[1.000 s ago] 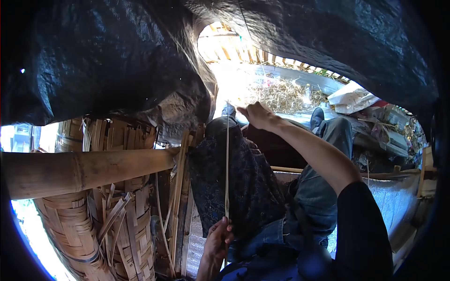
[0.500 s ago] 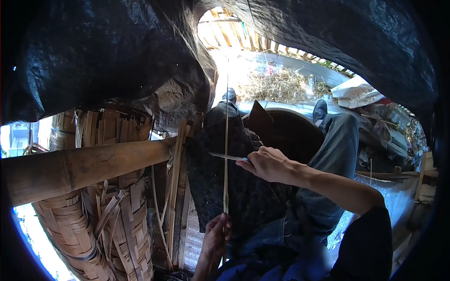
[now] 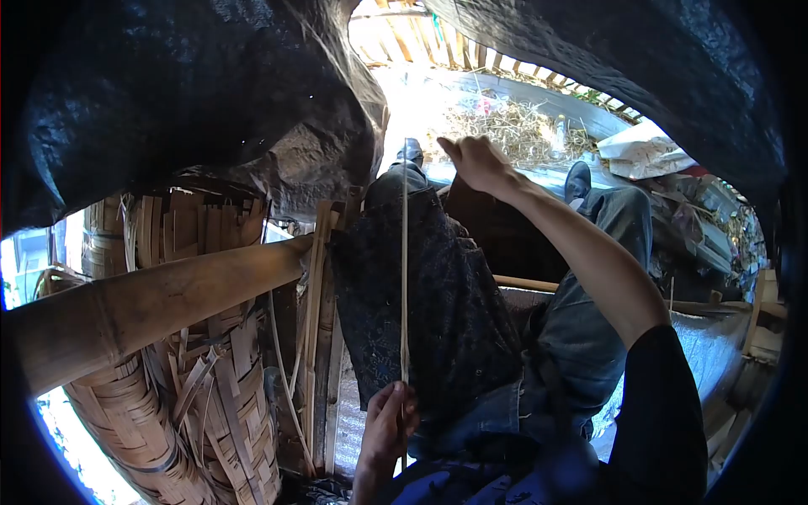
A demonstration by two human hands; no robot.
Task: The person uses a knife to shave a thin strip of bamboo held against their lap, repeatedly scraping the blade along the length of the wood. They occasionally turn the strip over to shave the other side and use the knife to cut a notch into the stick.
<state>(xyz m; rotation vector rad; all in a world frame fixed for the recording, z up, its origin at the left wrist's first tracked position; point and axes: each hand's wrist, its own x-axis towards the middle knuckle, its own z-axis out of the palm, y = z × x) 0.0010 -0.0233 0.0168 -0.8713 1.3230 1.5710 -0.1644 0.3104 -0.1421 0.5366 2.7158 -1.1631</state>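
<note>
A long thin bamboo strip [image 3: 405, 278] stands nearly upright in view, running over the dark cloth [image 3: 446, 303] on my leg. My left hand [image 3: 390, 414] pinches its lower part near my lap. Farther out, my right hand [image 3: 481, 165] is closed, thumb pointing left, to the right of the strip's upper end. The knife it held earlier can barely be made out against the bright ground. Below the right hand lies a dark brown object, partly hidden by my forearm.
A thick bamboo pole [image 3: 168, 295] crosses the left side above woven bamboo baskets [image 3: 135, 421]. Dark sheeting [image 3: 185, 101] hangs overhead. Dry straw [image 3: 513, 130], a clear bottle [image 3: 560, 135] and a white sack [image 3: 644, 151] lie ahead.
My right hand has moved forward along the strip, away from my body. My left hand keeps its hold in nearly the same place. A light stick now shows beneath the right forearm.
</note>
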